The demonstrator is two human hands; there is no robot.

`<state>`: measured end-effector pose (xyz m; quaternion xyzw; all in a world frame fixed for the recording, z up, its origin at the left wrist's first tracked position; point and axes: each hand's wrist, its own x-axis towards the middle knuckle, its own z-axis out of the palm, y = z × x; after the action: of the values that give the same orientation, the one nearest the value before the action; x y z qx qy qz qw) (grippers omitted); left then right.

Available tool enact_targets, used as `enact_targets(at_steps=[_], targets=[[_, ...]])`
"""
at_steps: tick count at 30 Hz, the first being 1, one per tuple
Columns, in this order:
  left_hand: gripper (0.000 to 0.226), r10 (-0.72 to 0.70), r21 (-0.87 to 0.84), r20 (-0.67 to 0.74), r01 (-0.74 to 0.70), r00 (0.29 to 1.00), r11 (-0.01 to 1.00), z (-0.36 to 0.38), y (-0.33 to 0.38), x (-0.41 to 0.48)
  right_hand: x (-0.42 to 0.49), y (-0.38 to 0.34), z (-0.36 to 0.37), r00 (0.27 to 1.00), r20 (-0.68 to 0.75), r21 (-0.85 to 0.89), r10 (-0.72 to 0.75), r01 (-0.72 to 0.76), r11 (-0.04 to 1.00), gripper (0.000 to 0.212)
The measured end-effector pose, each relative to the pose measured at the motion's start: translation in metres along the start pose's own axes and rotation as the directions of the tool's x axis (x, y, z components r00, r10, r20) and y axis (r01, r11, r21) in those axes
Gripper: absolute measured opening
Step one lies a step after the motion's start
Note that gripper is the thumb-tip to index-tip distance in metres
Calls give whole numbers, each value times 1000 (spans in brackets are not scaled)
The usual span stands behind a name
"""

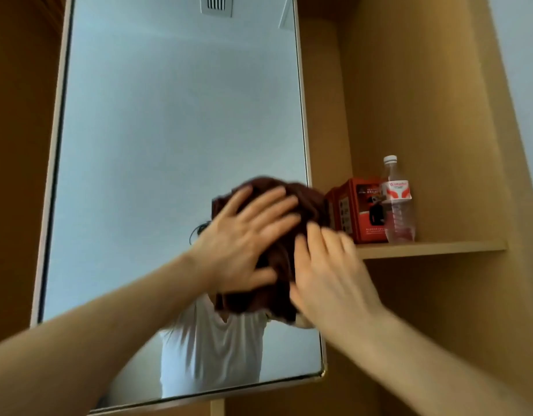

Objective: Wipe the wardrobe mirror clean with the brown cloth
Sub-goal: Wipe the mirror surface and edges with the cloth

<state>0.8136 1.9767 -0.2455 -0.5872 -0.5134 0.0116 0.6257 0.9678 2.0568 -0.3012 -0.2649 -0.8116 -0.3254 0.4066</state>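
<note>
Mirror: brown cloth at right edge.
Left hand: flat, pressing cloth.
Right hand: blurred; I cannot tell grip.
Risk: overshoot could topple bottle.

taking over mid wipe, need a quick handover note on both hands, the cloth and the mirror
Left hand: fingers spread flat, pressing the crumpled brown cloth against the tall framed wardrobe mirror, low down at its right edge.
Right hand: touches the cloth's right side; blur hides whether it grips.
Nearby: a clear plastic bottle and a red box stand on the wooden shelf, close to the cloth.
Done: wiping is under way; which areas are already clean cannot be told.
Left: probably work the cloth over the rest of the glass, minding the shelf items.
</note>
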Motion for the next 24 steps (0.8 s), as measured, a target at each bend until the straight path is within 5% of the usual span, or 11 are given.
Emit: enact_targets(at_steps=[4, 7, 11, 15, 19, 24], targets=[[79, -233, 61, 14, 232, 972, 971, -14, -40, 55, 66, 28, -27, 980, -197, -20, 14, -18, 1000, 57], [76, -290, 39, -17, 290, 957, 956, -14, -34, 58, 73, 24, -31, 980, -189, 17, 57, -55, 998, 62], [81, -147, -19, -55, 146, 988, 989, 2, 10, -6, 1, -6, 3, 997, -78, 91, 23, -16, 996, 65], [86, 35, -6, 56, -35, 998, 999, 25, 76, -83, -85, -33, 36, 993, 104, 250, -59, 31, 968, 68], [76, 94, 11, 46, -95, 994, 995, 23, 68, -79, -76, -16, 31, 992, 56, 244, -115, 98, 965, 49], [69, -237, 26, -80, 240, 968, 971, 2, 1, -2, 36, 14, -18, 979, -191, 142, -66, 94, 985, 42]])
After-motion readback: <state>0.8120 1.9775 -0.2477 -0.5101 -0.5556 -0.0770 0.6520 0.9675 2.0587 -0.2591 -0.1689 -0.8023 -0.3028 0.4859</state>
